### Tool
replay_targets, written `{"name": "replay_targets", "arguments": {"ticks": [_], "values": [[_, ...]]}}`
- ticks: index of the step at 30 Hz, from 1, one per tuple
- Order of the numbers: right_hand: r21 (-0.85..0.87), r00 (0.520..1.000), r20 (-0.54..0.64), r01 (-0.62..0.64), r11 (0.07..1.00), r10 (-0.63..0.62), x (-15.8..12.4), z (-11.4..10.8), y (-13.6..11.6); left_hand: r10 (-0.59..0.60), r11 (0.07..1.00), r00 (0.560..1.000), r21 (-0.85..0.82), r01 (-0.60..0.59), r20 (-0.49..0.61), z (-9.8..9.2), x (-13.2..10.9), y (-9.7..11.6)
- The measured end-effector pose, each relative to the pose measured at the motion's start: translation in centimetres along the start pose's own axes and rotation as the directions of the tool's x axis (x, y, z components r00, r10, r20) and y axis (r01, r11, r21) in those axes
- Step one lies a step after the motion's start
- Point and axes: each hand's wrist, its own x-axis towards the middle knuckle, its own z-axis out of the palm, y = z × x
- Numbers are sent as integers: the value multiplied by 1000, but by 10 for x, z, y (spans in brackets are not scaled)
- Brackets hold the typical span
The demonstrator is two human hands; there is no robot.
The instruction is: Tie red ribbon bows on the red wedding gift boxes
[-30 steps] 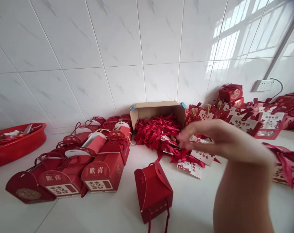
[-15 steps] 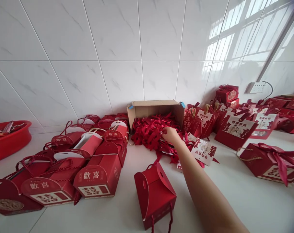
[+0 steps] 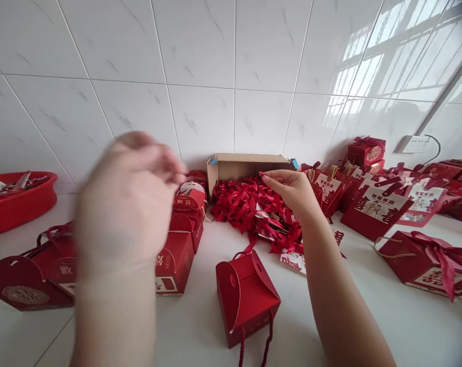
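My right hand (image 3: 290, 189) is held over the front of an open cardboard box (image 3: 249, 157). Its thumb and forefinger pinch together, with a bit of red ribbon at the tips. Below lies a heap of red ribbons (image 3: 234, 204), spilling out of the box onto the counter with some printed cards among it. My left hand (image 3: 127, 193) is raised at the left, smeared by motion, its fingers bent toward the box; whether it holds anything does not show. A red gift box (image 3: 248, 300) with folded top flaps and twisted cord handles stands at the front, touched by neither hand.
Red gift boxes (image 3: 181, 255) stand in rows at the left, partly behind my left arm. A red plastic basin (image 3: 24, 209) sits at the far left. Printed red bags (image 3: 372, 209) and a bow-tied box (image 3: 425, 260) stand at the right. A tiled wall rises behind the white counter.
My left hand has come into view at the left. My right hand has lifted from the ribbon heap and moved slightly right. The view has shifted a little.
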Motion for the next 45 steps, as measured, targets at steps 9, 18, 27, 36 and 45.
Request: {"name": "replay_targets", "arguments": {"ticks": [9, 18, 27, 36, 45], "values": [[301, 916, 323, 140, 943, -239, -29, -5, -45, -262, 845, 892, 533, 27, 369, 31, -18, -18], [441, 790, 566, -48, 896, -236, -40, -9, -58, -253, 915, 870, 396, 73, 424, 28, -21, -5], [268, 746, 638, 16, 963, -190, -33, -23, -52, -162, 896, 987, -421, 142, -12, 3, 3, 7], [390, 901, 388, 32, 920, -195, -32, -33, -49, -190, 742, 981, -649, 169, 38, -28, 13, 8], [192, 932, 357, -16, 981, -55, -28, -31, -42, -301, 809, 940, -564, 164, -158, 1, 9, 10]]}}
